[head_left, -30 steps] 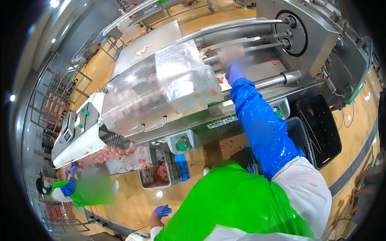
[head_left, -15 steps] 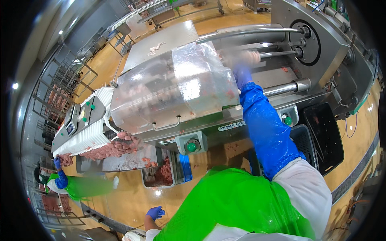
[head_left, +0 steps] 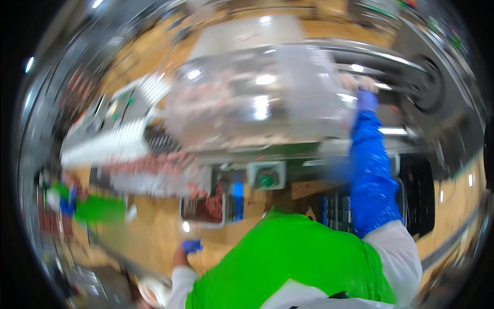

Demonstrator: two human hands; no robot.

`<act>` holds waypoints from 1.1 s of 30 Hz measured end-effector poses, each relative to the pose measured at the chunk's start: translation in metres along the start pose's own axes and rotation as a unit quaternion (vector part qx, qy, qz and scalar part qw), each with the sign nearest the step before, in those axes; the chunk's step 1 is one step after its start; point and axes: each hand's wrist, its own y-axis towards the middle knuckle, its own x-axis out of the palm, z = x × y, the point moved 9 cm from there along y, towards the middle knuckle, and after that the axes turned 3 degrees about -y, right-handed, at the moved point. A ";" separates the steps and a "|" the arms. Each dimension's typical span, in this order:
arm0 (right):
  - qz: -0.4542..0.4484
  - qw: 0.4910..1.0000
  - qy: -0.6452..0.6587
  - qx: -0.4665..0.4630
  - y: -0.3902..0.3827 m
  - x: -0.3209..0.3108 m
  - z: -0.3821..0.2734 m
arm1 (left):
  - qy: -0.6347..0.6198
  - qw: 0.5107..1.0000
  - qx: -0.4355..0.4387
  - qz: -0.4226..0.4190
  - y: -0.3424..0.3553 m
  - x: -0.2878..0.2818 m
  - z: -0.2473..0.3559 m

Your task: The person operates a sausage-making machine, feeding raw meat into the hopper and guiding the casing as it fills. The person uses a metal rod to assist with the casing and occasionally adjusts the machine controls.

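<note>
My right hand [head_left: 367, 100], in a purple glove, reaches far forward at the right end of a clear cover [head_left: 309, 98]. Its fingers meet a pale pink gathered sausage casing [head_left: 368, 83] on the machine's metal tube; blur softens the grip, which appears closed around it. A wet blue sleeve [head_left: 374, 180] covers that forearm. Low on the left, my left hand [head_left: 191, 246], also gloved, hangs over the floor with nothing visible in it, its fingers loosely apart though smeared. Beneath the clear cover, pinkish shapes are hard to make out.
Pink sausages [head_left: 149, 164] hang along a white-ribbed conveyor [head_left: 110, 147] above a metal tray. A grey crate [head_left: 203, 222] holds red meat below. One green button [head_left: 267, 178] is on the machine front. Black crates [head_left: 419, 190] stand at right; a co-worker in a green apron [head_left: 100, 207] is at far left.
The view has swung and blurred, shifting the machine rightward in the picture. My right hand is still at the tube, with the casing just beyond it. My left hand stays low and apart.
</note>
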 end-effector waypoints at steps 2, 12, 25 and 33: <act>0.065 0.983 0.166 0.044 -0.018 -0.003 0.078 | 0.029 0.996 0.080 -0.011 0.011 -0.003 0.070; 0.094 0.807 0.486 0.321 -0.178 0.004 0.120 | 0.004 0.999 -0.004 -0.044 0.023 -0.004 0.063; 0.088 0.770 0.561 0.289 -0.169 -0.014 0.092 | 0.043 0.980 0.180 0.067 0.061 -0.014 0.141; 0.138 0.881 0.414 0.182 -0.182 -0.002 0.159 | -0.427 0.803 0.346 0.230 -0.007 -0.121 0.255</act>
